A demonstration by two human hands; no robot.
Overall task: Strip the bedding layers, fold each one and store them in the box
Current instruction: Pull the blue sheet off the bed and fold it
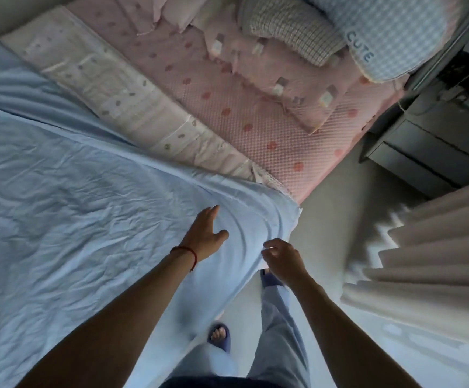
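1. My left hand [203, 233] lies flat on the blue sheet [68, 197], fingers straight and together, thumb out.
2. My right hand [282, 257] pinches that sheet's hanging edge, fingers curled.
3. Sheet covers the near bed; pink mattress pad [255, 113] shows just beyond it.

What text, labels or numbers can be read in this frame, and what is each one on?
"CUTE": blue letters on the rim of the blue gingham cushion at the head of the bed.
Nothing else is legible: the pink mattress pad and the folded pale cover carry only printed spots and shapes, no letters, and the blue sheet is plain.
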